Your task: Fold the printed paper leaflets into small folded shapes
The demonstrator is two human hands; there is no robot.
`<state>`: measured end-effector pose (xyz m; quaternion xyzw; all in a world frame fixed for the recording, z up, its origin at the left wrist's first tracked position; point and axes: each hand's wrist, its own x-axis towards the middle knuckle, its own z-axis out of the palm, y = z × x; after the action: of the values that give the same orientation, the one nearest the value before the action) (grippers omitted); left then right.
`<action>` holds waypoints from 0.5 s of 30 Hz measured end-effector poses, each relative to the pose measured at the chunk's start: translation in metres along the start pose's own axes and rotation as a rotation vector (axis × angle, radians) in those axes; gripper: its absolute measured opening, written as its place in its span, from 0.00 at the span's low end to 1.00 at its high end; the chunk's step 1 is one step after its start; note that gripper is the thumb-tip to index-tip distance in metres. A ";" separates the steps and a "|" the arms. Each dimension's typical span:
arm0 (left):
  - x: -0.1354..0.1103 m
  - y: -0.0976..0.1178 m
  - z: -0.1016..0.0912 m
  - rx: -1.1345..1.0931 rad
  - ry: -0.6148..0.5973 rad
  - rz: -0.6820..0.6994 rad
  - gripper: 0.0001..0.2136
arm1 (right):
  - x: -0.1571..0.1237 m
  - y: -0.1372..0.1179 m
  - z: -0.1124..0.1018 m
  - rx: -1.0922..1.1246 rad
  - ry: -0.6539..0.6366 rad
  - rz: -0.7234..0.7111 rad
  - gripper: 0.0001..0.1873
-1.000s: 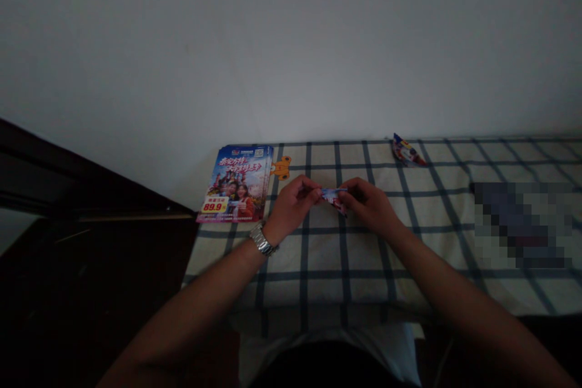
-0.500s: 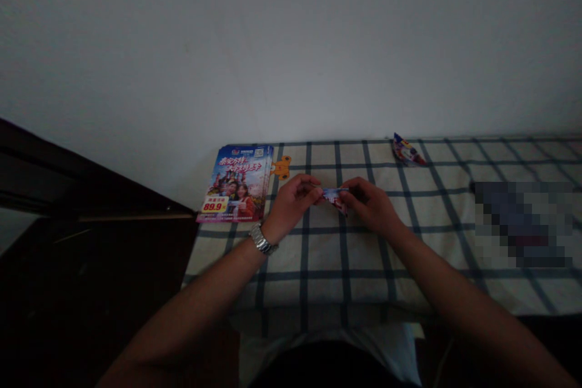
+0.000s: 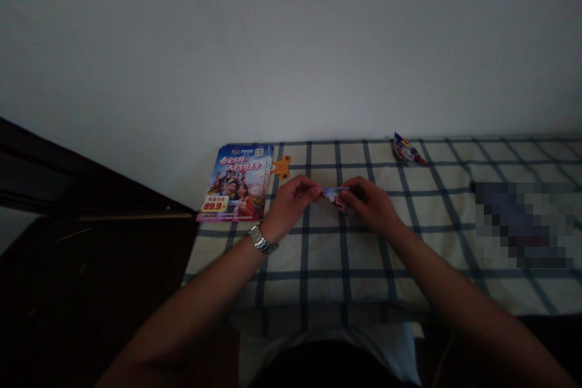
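Between my hands is a small folded paper, printed in blue, pink and red like the flyers nearby. My left hand, with a silver watch at its wrist, pinches the paper's left end between thumb and fingers. On the other end, the thumb and fingers of my right hand are closed in a pinch. A stack of printed flyers lies left of my left hand. Farther back on the right rests another folded paper piece with similar colours, its tip pointing up.
A white tablecloth with dark checks covers the table, which meets a plain wall. An orange bear-shaped figure shows beside the flyers. A blurred-out dark object lies at the right. Dark furniture stands at the left.
Both hands stay almost in place. My left fingertips have shifted slightly left, and a little more of the folded paper shows between the hands.
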<state>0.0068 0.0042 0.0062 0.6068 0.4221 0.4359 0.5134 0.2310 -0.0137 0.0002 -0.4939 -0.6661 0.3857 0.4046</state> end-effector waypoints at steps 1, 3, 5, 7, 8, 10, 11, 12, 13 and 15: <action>0.000 0.001 0.000 0.000 0.003 -0.004 0.11 | 0.000 0.000 0.000 0.017 -0.001 0.001 0.10; -0.001 0.002 0.000 0.001 0.012 -0.008 0.11 | -0.001 -0.001 0.001 0.041 -0.005 0.008 0.10; -0.001 0.004 0.000 0.009 0.018 -0.008 0.11 | -0.001 -0.001 0.001 0.040 0.000 0.012 0.10; -0.002 0.005 0.000 0.032 0.019 -0.008 0.12 | 0.000 -0.001 0.001 0.031 0.002 0.003 0.10; -0.002 0.005 0.000 0.039 0.019 -0.009 0.12 | 0.000 -0.001 0.001 0.028 0.003 -0.007 0.10; -0.002 0.004 0.000 0.039 0.014 -0.010 0.12 | 0.000 0.000 0.001 0.012 0.006 -0.025 0.09; -0.002 0.004 0.000 0.034 0.013 -0.013 0.12 | 0.001 0.000 0.001 0.003 0.007 -0.031 0.09; -0.002 0.003 0.000 0.028 0.014 -0.016 0.12 | 0.001 0.000 0.001 -0.005 0.007 -0.035 0.09; -0.001 0.003 0.000 0.026 0.014 -0.018 0.12 | 0.001 -0.001 0.001 -0.010 0.009 -0.037 0.09; -0.001 0.003 0.000 0.037 0.010 -0.014 0.12 | 0.000 -0.002 0.000 -0.019 0.012 -0.036 0.08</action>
<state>0.0064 0.0026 0.0086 0.6110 0.4368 0.4275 0.5031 0.2302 -0.0138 0.0017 -0.4881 -0.6758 0.3691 0.4108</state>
